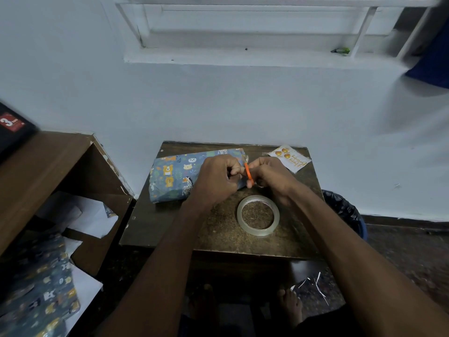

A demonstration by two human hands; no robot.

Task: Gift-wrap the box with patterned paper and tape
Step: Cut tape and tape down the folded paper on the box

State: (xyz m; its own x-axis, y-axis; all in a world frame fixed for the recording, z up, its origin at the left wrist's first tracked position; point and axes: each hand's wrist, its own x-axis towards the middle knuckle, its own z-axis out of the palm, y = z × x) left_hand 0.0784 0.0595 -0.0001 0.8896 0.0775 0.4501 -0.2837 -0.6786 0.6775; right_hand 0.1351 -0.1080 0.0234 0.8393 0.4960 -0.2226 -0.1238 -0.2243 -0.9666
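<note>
Nearest us, the tape roll [258, 215] lies loose on the counter [155, 229]. Beyond, our hands grip orange scissors [248, 175] beside the wrapped box [175, 177]: left hand [216, 177] curled, right hand [272, 177] clasping the handles. A careless snip could nick the paper.

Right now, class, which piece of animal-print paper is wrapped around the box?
The animal-print paper on the small table, beside the hands; the other animal-print sheet lies loose and flat at lower left, with its white underside showing.
</note>
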